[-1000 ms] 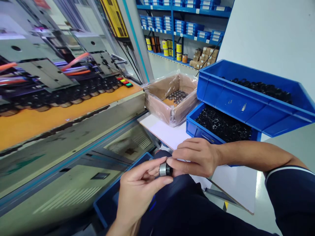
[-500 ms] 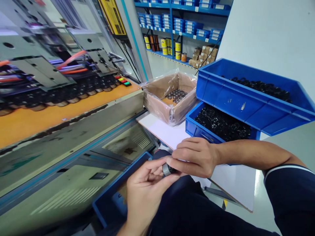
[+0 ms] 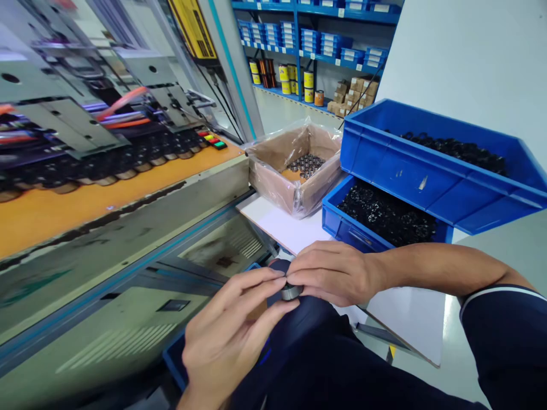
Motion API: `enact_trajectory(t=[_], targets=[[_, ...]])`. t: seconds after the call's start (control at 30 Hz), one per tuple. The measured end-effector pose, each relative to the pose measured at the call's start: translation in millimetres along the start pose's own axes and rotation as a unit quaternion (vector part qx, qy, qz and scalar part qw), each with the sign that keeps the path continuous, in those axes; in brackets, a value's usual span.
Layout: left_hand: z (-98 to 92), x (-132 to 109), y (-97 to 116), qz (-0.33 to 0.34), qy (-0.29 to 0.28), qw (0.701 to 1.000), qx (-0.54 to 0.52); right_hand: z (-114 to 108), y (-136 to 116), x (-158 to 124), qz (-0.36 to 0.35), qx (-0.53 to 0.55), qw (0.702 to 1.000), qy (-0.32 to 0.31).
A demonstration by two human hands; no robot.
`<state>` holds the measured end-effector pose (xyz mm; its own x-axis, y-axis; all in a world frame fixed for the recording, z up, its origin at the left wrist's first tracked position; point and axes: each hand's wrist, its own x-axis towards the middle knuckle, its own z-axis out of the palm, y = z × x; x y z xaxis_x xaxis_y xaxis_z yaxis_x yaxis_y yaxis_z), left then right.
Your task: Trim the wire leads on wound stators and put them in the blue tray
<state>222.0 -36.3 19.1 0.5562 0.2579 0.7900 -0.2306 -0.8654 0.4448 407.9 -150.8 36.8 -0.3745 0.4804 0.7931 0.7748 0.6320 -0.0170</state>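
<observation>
Between my two hands, above my lap, is a small round part (image 3: 292,292) with a grey metal rim and a black top. My left hand (image 3: 233,324) pinches it from the left, fingertips on its upper edge and thumb below. From the right, the fingers of my right hand (image 3: 335,273) close on the part and hide some of its top. The fingertips of both hands nearly meet over it. Just beyond my right hand stands a lower blue bin (image 3: 356,232) of loose black parts.
An upper blue bin (image 3: 410,171) with black parts rests over the lower one. A plastic-lined carton (image 3: 273,185) holds small metal parts. At left, a machine with an orange bench top (image 3: 149,185) carries a row of round black-topped parts. Blue shelving (image 3: 297,51) stands behind.
My left hand has shifted left and its fingers have straightened over the part. The part has tilted so its rim faces me. My right fingers have drawn back slightly.
</observation>
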Motion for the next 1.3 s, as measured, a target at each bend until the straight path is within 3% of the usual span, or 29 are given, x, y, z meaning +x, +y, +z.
enact_trajectory(t=[0.23,0.37,0.53,0.77,0.83,0.93,1.0,1.13,1.3], targets=[[10.0,-8,3,-0.020,0.057,0.998,-0.006,-1,1,3,0.010,-0.006,1.000,-0.011],[20.3,-15,2,-0.111,0.079,0.982,-0.129,-2,2,4,-0.005,-0.035,0.999,-0.013],[29.9,-21,-4,-0.313,0.087,0.916,-0.234,4,5,1,0.012,-0.065,0.998,-0.001],[35.6,-21,-8,-0.392,0.045,0.815,-0.424,1,9,-2,0.043,-0.011,0.998,0.050],[34.5,-19,-7,-0.353,0.045,0.843,-0.402,0,8,-3,0.036,-0.024,0.998,0.050],[27.7,-15,-7,-0.207,0.054,0.946,-0.243,-4,6,-2,0.031,-0.048,0.998,0.032],[21.3,-13,-9,-0.112,0.042,0.986,-0.116,-7,4,0,0.033,-0.054,0.998,0.017],[14.3,-12,-12,-0.038,0.035,0.998,-0.034,-7,2,1,0.039,-0.059,0.997,-0.020],[21.0,-18,-12,-0.059,0.051,0.996,-0.048,0,2,-4,0.044,-0.050,0.996,-0.053]])
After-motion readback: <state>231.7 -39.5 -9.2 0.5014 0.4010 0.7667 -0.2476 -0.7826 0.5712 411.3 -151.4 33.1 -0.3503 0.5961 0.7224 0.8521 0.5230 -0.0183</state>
